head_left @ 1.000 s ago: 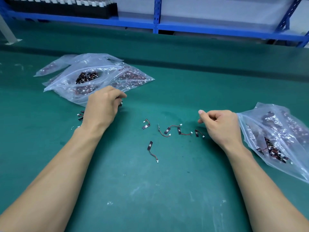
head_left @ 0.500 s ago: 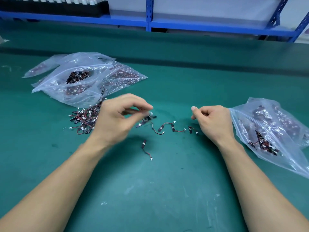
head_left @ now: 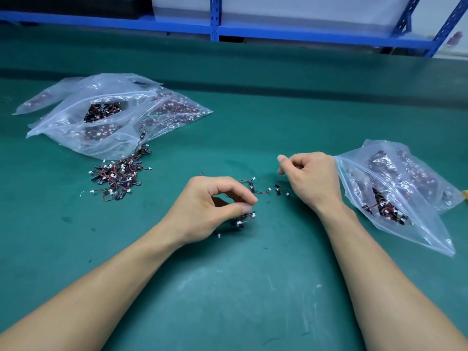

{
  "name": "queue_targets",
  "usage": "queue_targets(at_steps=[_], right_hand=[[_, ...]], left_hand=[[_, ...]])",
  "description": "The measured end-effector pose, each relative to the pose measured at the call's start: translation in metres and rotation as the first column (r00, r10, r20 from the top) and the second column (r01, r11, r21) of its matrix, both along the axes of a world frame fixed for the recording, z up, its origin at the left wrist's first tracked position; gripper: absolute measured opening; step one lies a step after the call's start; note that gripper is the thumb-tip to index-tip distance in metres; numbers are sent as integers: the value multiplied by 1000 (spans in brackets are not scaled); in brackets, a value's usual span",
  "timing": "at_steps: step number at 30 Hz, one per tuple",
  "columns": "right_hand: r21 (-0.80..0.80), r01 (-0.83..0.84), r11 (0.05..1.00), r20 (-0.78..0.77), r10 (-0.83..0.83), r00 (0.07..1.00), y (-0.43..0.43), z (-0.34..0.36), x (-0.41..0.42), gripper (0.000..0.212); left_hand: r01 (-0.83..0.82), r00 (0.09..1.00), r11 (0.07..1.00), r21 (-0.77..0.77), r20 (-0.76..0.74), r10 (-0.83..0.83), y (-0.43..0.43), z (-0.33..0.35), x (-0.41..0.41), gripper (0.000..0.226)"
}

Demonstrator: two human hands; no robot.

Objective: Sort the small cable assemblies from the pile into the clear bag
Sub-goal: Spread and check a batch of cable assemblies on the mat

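Head view looks down on a green table point(head_left: 228, 295); the left hand point(head_left: 210, 206) pinches a small clump of cable assemblies point(head_left: 243, 219) between thumb and fingertips, just above the table, and how many are in the clump is hard to make out; the right hand point(head_left: 312, 178) has its fingers curled inward, its back touching the mouth of the clear bag point(head_left: 405, 224), and whether it grips the bag's edge I cannot tell, since the palm side is hidden; two loose assemblies point(head_left: 255, 188) lie between the hands, others partly hidden behind the left fingers; the pile point(head_left: 116, 176) lies far left, just beside a heap of filled bags point(head_left: 114, 117); blue shelving point(head_left: 278, 34) is cut off at the top.
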State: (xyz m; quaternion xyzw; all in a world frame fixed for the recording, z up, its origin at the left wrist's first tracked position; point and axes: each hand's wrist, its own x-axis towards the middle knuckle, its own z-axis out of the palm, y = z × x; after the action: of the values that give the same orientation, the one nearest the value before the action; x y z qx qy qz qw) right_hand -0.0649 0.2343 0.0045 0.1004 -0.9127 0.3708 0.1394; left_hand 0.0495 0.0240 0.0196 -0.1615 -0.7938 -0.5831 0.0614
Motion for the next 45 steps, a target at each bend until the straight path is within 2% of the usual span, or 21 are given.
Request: queue_targets(at_steps=[8,12,15,17,19,21,25,31,35,39,45], right_hand=[[-15,-12,1000,-23,12,1000,-2,3,2,38],[-135,-188,973,-14,188,982,-4,12,10,34],[-231,-414,880,50,435,899,-7,24,22,31],[-238,-519,821,128,556,821,-8,30,28,33],[-208,-582,786,200,616,762,-10,34,32,39],[-147,-629,763,228,645,729,-14,35,35,33],[-157,-653,741,230,671,705,-15,34,35,11],[-247,-647,722,258,692,674,-15,35,35,25],[-250,-654,714,242,700,672,-20,34,38,18],[-269,-655,706,243,708,663,-24,34,40,21],[-279,-681,678,239,735,634,-21,36,40,10]], left_hand=[[-18,1000,999,38,22,17,-1,-1,-1,18],[-44,999,995,87,5,44,-2,0,-3,17],[-78,997,984,158,5,78,-4,2,-5,17],[-97,995,967,236,11,97,-6,3,-6,19],[-105,994,947,304,16,105,-8,4,-7,21],[-101,995,924,368,38,94,-9,4,-8,23],[-94,995,892,442,75,68,-11,4,-10,25],[-69,996,882,466,90,31,-13,4,-10,25],[-47,997,886,461,83,10,-12,4,-9,26],[-44,997,879,474,80,7,-15,4,-10,26],[-47,995,875,481,96,1,-16,3,-10,21]])
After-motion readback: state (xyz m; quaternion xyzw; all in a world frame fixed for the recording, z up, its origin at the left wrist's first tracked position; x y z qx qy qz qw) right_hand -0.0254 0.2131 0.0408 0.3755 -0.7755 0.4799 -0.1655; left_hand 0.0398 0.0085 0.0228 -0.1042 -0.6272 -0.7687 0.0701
